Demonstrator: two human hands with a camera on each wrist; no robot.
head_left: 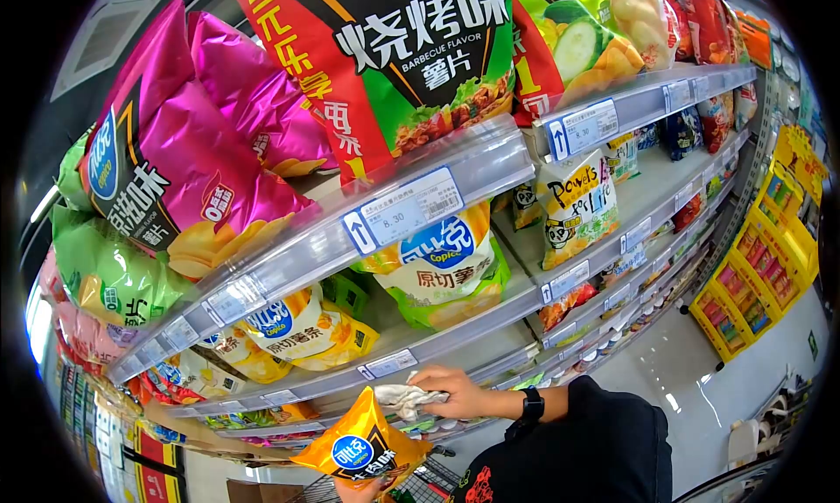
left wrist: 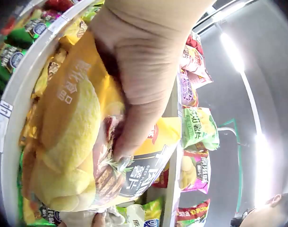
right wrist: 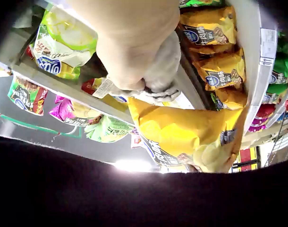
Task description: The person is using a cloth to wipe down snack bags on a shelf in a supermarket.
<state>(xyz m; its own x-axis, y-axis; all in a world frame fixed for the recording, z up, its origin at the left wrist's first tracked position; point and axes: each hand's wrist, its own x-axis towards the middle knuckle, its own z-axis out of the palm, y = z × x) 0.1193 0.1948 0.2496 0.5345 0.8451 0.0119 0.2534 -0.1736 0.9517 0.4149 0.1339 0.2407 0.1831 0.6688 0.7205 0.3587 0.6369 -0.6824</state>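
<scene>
An orange chip bag (head_left: 363, 442) with a blue logo is at the bottom of the head view. My left hand (head_left: 360, 488) grips its lower edge; in the left wrist view the thumb of the left hand (left wrist: 144, 71) presses on the front of the bag (left wrist: 68, 137). Beside the bag's top corner, my right hand (head_left: 455, 393) holds a crumpled whitish cloth (head_left: 407, 398). In the right wrist view the right hand (right wrist: 130, 47) grips the cloth (right wrist: 165, 68) just above the orange bag (right wrist: 182, 132).
Shelves with price labels (head_left: 411, 207) curve across the view, holding pink bags (head_left: 175, 144), a barbecue bag (head_left: 420, 66) and white-and-green bags (head_left: 446, 267). A yellow display rack (head_left: 761, 258) stands at the right. Part of a wire cart (head_left: 429, 478) shows below.
</scene>
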